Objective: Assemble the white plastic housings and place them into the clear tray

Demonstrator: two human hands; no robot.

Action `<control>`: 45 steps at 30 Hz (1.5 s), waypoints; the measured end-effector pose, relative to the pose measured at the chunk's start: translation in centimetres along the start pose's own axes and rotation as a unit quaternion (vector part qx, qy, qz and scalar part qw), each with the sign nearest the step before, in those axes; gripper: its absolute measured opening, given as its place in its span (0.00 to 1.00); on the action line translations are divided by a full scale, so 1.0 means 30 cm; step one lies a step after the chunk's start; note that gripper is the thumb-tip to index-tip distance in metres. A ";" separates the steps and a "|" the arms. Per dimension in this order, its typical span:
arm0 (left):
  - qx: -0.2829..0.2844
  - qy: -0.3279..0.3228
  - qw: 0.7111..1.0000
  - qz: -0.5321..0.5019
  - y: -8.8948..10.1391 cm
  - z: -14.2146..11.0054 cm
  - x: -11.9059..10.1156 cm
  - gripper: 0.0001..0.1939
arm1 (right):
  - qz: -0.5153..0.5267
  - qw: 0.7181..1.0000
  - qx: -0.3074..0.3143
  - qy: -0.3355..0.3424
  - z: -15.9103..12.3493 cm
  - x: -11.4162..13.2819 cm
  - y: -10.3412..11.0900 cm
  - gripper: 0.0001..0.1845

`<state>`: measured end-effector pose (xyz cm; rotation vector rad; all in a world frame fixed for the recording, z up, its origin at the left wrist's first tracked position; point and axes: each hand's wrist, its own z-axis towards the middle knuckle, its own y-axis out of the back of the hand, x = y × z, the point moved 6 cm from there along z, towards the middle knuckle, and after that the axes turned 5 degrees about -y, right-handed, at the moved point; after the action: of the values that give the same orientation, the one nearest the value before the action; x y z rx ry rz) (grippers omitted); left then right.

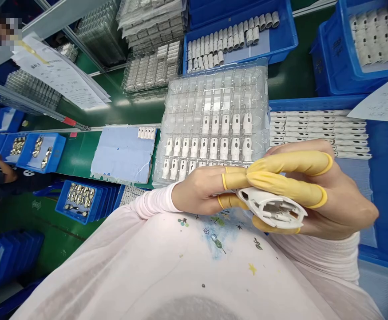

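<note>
Both my hands meet low in the head view, close to my chest, on one white plastic housing with an open end showing ribs inside. My right hand wraps round it with yellow finger cots on thumb and fingers. My left hand, also in yellow cots, pinches the housing's left end. Just behind the hands lies a clear blister tray with rows of small white parts in its nearer pockets; the far pockets show none.
Blue bins of white parts stand at the back, far right and right. Stacked clear trays sit at back left. A blue cloth lies left. Another person's arm works at blue bins far left.
</note>
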<state>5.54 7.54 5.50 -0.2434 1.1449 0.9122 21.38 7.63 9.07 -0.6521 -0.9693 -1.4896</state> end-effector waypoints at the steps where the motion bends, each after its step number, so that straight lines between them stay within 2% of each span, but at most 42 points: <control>1: -0.010 0.005 1.000 0.000 0.004 -0.004 -0.001 0.26 | -0.015 0.998 0.039 0.051 0.003 0.015 -0.001 0.22; 3: -0.034 0.013 0.999 0.008 0.012 -0.013 0.001 0.24 | -0.056 0.984 0.077 0.149 -0.001 0.041 0.002 0.26; 5: -0.063 -0.004 0.998 0.014 0.018 -0.019 0.001 0.24 | -0.080 0.978 0.052 0.187 -0.004 0.047 0.014 0.31; 8: -0.132 -0.029 0.991 0.008 0.037 -0.019 -0.002 0.24 | -0.066 0.983 -0.021 0.168 -0.010 0.030 0.022 0.33; 10: -0.176 -0.014 0.984 0.015 0.058 -0.015 -0.002 0.21 | -0.046 0.985 -0.083 0.145 -0.022 0.015 0.029 0.30; 12: -0.198 -0.012 0.979 0.035 0.080 -0.008 -0.014 0.20 | -0.021 0.987 -0.119 0.106 -0.034 -0.004 0.032 0.26; 15: -0.184 0.005 0.983 -0.005 0.096 0.004 -0.019 0.25 | 0.043 0.989 -0.138 0.029 -0.041 -0.030 0.027 0.20; 17: -0.157 0.073 0.978 -0.118 0.083 0.009 0.009 0.27 | 0.095 0.983 -0.155 -0.031 -0.040 -0.048 0.022 0.13; 20: -0.130 0.174 0.937 -0.274 0.041 0.008 0.047 0.34 | 0.186 0.961 -0.175 -0.106 -0.027 -0.075 0.004 0.06; 23: -0.112 0.219 0.910 -0.335 0.010 0.012 0.058 0.44 | 0.262 0.938 -0.172 -0.149 -0.007 -0.099 -0.018 0.10; 27: -0.119 0.246 0.893 -0.358 0.002 0.009 0.066 0.46 | 0.279 0.928 -0.184 -0.163 0.002 -0.107 -0.024 0.16; 31: -0.128 0.262 0.884 -0.365 0.005 -0.004 0.075 0.47 | 0.279 0.924 -0.189 -0.183 -0.004 -0.104 -0.030 0.17; 37: -0.135 0.264 0.888 -0.351 0.012 -0.009 0.075 0.43 | 0.280 0.918 -0.202 -0.195 -0.003 -0.109 -0.032 0.21; 41: -0.132 0.265 0.888 -0.352 0.011 -0.004 0.072 0.41 | 0.293 0.914 -0.193 -0.206 -0.008 -0.119 -0.036 0.20; 45: -0.120 0.263 0.902 -0.319 0.008 -0.004 0.080 0.42 | 0.297 0.912 -0.192 -0.206 -0.017 -0.122 -0.037 0.21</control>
<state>5.56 8.81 3.46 -1.0556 1.3179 0.3927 20.94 9.06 5.51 -1.4535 -0.6859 -1.0065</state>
